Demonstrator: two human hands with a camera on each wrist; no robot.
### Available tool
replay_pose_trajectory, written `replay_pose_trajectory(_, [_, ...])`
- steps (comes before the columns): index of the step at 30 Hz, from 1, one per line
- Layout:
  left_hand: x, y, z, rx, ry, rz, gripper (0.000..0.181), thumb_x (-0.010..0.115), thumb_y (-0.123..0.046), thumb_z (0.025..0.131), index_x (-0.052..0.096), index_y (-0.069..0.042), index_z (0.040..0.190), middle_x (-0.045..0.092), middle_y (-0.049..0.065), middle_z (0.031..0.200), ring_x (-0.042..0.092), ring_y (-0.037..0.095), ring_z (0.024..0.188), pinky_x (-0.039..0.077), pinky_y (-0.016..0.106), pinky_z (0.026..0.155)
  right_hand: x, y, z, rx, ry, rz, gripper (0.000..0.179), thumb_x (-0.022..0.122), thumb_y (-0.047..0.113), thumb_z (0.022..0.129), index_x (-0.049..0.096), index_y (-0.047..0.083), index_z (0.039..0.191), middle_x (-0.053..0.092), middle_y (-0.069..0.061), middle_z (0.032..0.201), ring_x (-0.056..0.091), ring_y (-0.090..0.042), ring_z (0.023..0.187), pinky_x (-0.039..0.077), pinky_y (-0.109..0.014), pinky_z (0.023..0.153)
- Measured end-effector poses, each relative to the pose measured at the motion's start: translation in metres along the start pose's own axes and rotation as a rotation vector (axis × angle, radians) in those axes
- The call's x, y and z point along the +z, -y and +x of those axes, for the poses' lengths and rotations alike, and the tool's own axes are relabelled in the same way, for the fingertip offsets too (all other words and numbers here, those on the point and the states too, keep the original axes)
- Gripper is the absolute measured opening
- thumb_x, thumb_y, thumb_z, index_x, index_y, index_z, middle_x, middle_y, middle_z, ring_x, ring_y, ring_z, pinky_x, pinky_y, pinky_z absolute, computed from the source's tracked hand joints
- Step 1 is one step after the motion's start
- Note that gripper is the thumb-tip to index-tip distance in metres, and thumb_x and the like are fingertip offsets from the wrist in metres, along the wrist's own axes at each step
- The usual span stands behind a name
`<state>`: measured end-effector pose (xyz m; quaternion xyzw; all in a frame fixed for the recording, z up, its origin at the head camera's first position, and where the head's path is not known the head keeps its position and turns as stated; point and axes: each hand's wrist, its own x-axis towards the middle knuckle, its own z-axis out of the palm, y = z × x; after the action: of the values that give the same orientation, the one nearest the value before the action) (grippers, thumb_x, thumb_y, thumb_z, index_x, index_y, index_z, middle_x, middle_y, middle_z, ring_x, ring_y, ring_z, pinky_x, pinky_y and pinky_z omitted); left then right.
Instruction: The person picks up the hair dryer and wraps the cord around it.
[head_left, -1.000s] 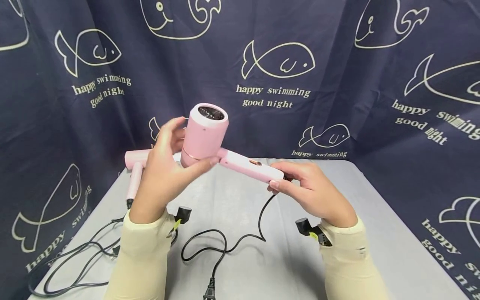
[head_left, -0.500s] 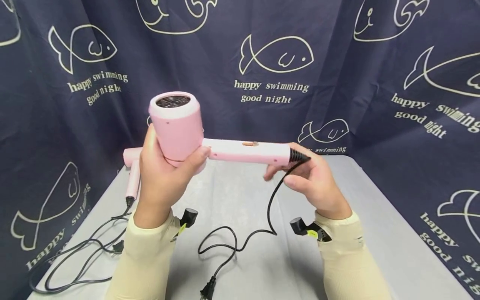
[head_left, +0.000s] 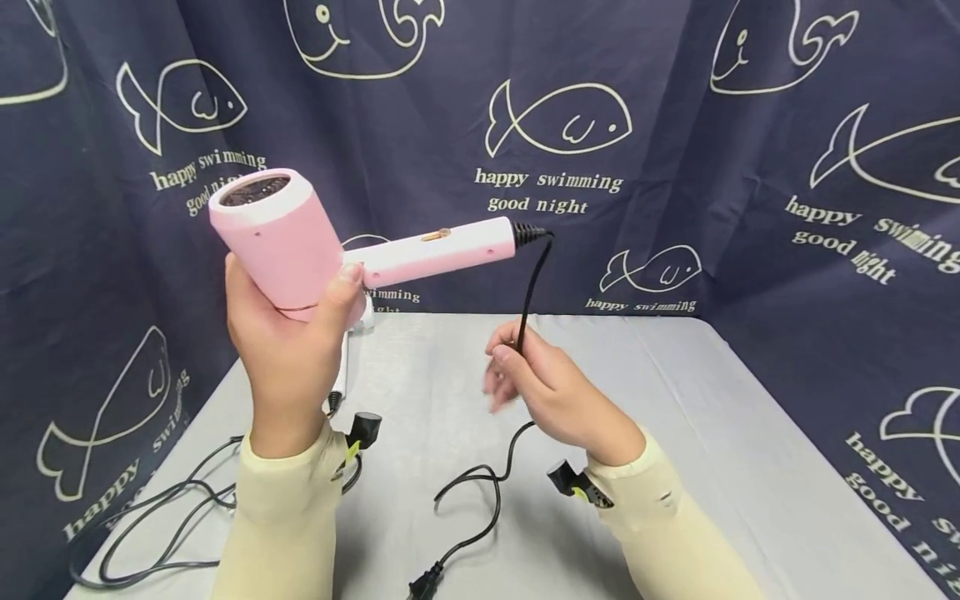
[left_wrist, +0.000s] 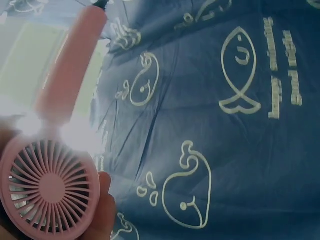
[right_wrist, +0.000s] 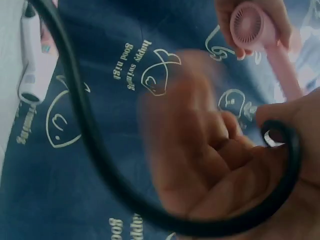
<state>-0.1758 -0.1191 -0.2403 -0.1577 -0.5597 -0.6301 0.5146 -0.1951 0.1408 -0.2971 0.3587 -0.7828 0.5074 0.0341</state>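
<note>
My left hand [head_left: 285, 367] grips a pink and white hair dryer [head_left: 292, 250] round its barrel, raised above the table. Its dark mesh outlet faces up, and the handle points right with a slight upward tilt. In the left wrist view the pink slatted intake grille [left_wrist: 52, 187] shows, fingers beside it. From the handle's end a black cord [head_left: 531, 283] hangs down to my right hand [head_left: 555, 383], which pinches it between thumb and index finger. The other fingers are blurred. In the right wrist view the cord [right_wrist: 95, 145] curves across below the palm.
A second hair dryer [head_left: 341, 367] lies on the grey table [head_left: 420, 375], mostly hidden behind my left hand. Its black cord [head_left: 150, 500] coils at the left. The held dryer's plug [head_left: 426, 581] lies at the front edge. A dark blue fish-print curtain [head_left: 420, 125] surrounds the table.
My left hand has carried the hair dryer left and up, its handle swinging upward. My right hand has left the handle's end, moved down and left, and taken hold of the cord.
</note>
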Motion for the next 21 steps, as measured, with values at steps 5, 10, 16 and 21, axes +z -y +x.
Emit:
replay_pose_trajectory(5, [-0.001,0.002,0.001,-0.030,-0.020,0.137,0.054,0.088,-0.010,0.075,0.061,-0.008,0.122,0.067,0.000,0.103,0.063,0.020,0.094,0.052,0.029,0.085,0.008,0.010,-0.005,0.059,-0.014,-0.346,0.021,0.040,0.034,0.112,0.053,0.019,0.104,0.040,0.007,0.067,0.036,-0.007,0.057,0.040,-0.027,0.057])
replay_pose_trajectory(10, [0.003,0.007,-0.002,-0.026,0.066,0.348,0.065,0.091,-0.025,0.073,0.060,-0.008,0.128,0.071,0.002,0.106,0.065,0.014,0.094,0.047,0.030,0.087,0.010,0.018,-0.010,0.021,0.015,-0.540,0.031,0.044,0.038,0.111,0.052,0.022,0.086,0.029,0.011,0.066,0.026,-0.002,0.057,0.036,-0.024,0.055])
replay_pose_trajectory(16, [0.004,0.015,-0.005,-0.003,0.289,0.396,0.074,0.091,-0.026,0.072,0.059,-0.013,0.137,0.070,0.001,0.120,0.064,0.018,0.100,0.049,0.039,0.090,0.009,0.024,-0.017,-0.078,-0.006,-0.621,0.026,0.054,0.031,0.107,0.052,0.025,0.081,0.036,0.016,0.060,0.036,0.001,0.053,0.038,-0.022,0.052])
replay_pose_trajectory(21, [0.007,0.020,-0.007,-0.012,0.404,0.385,0.068,0.088,-0.025,0.072,0.062,-0.014,0.133,0.071,-0.003,0.117,0.064,0.015,0.097,0.050,0.038,0.087,0.000,0.029,-0.018,-0.145,-0.051,-0.627,0.029,0.056,0.023,0.104,0.048,0.023,0.077,0.035,0.016,0.060,0.034,0.001,0.052,0.035,-0.021,0.050])
